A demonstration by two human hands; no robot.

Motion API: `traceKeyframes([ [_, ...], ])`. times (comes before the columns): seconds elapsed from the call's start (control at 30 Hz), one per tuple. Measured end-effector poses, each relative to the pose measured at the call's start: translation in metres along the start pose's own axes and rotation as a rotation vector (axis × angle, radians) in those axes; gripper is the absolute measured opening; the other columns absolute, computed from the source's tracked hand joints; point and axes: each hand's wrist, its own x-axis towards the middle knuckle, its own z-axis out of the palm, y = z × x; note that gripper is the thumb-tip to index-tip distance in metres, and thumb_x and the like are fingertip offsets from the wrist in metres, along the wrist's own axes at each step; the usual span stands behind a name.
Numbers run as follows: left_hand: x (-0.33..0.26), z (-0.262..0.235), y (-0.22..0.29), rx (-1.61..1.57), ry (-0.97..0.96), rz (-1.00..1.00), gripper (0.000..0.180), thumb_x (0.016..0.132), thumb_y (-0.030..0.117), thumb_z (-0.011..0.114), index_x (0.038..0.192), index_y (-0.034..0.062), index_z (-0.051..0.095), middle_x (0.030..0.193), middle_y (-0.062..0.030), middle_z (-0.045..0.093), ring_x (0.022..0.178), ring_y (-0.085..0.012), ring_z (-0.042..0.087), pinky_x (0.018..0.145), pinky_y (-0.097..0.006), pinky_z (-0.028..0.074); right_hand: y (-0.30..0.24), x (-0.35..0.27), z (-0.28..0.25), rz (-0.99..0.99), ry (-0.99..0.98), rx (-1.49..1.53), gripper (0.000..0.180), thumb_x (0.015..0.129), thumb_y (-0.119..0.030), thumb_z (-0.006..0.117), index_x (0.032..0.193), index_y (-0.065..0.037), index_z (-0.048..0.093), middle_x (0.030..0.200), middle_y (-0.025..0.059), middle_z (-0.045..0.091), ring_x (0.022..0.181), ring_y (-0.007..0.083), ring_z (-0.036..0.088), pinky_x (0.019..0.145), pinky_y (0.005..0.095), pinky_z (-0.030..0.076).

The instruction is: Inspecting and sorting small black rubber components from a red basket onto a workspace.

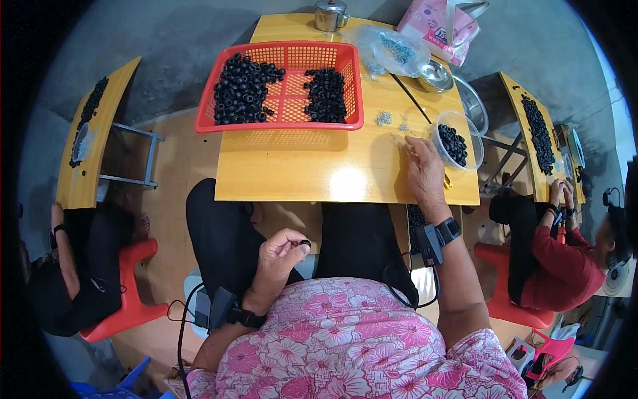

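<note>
One small black piece (306,243) is pinched in the left hand (279,259). The right hand (426,171) is beside a clear tub (473,143); I cannot tell if its fingers hold anything.

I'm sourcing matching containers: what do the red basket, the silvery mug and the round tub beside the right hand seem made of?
Red basket: likely moulded plastic, slightly glossy, given its even colour and lattice walls.
Silvery mug: probably polished metal, perhaps steel, from its bright reflections.
Round tub: apparently clear, smooth plastic, as its wall looks see-through; glass isn't ruled out.
</note>
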Motion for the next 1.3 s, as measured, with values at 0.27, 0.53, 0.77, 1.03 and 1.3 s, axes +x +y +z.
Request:
traceKeyframes([
  [0.27, -0.002, 0.001, 0.002, 0.061, 0.004, -0.003, 0.007, 0.089, 0.009, 0.057, 0.09, 0.0023, 0.059, 0.076, -0.0008, 0.057, 0.07, -0.0075, 0.053, 0.068, -0.023, 0.044, 0.011, 0.014, 0.006, -0.156, 0.066, -0.198, 0.042, 0.078, 0.002, 0.055, 0.12, 0.001, 0.051, 0.119, 0.0203, 0.053, 0.111, 0.0368, 0.05, 0.094, 0.041, 0.041],
  [0.53, 0.0, 0.004, 0.003, -0.045, 0.034, -0.019, 0.005, 0.086, 0.003, 0.06, 0.091, 0.0017, 0.06, 0.077, 0.0022, 0.054, 0.071, -0.0042, 0.049, 0.065, -0.02, 0.041, -0.046, -0.03, 0.031, -0.43, -0.312, -0.372, 0.066, 0.083, -0.037, 0.06, 0.136, -0.003, 0.039, 0.144, 0.0156, 0.034, 0.132, 0.0339, 0.031, 0.108, 0.0424, 0.028],
  [0.77, -0.001, -0.003, 0.0, -0.033, 0.051, -0.004, 0.008, 0.089, 0.01, 0.058, 0.093, 0.0021, 0.059, 0.077, -0.0009, 0.057, 0.07, -0.0073, 0.053, 0.068, -0.022, 0.044, -0.041, -0.034, 0.029, -0.476, -0.35, -0.33, 0.073, 0.083, -0.044, 0.056, 0.137, 0.0, 0.035, 0.145, 0.0153, 0.031, 0.135, 0.0346, 0.027, 0.111, 0.0415, 0.024],
  [1.03, -0.003, -0.007, -0.003, -0.022, 0.037, -0.028, 0.009, 0.09, 0.01, 0.058, 0.094, 0.002, 0.058, 0.078, -0.0009, 0.057, 0.071, -0.0075, 0.053, 0.068, -0.022, 0.044, -0.043, -0.038, 0.023, -0.466, -0.313, -0.266, 0.063, 0.081, -0.036, 0.061, 0.129, 0.002, 0.045, 0.134, 0.0159, 0.043, 0.123, 0.0325, 0.039, 0.107, 0.0399, 0.031],
  [1.3, -0.003, -0.008, -0.005, 0.003, 0.019, -0.005, 0.011, 0.091, 0.012, 0.059, 0.095, 0.0024, 0.058, 0.078, -0.001, 0.057, 0.07, -0.0077, 0.053, 0.068, -0.022, 0.044, -0.034, -0.037, 0.021, -0.459, -0.204, -0.177, 0.038, 0.078, -0.01, 0.065, 0.114, -0.003, 0.057, 0.119, 0.0116, 0.055, 0.109, 0.0314, 0.05, 0.096, 0.038, 0.042],
])
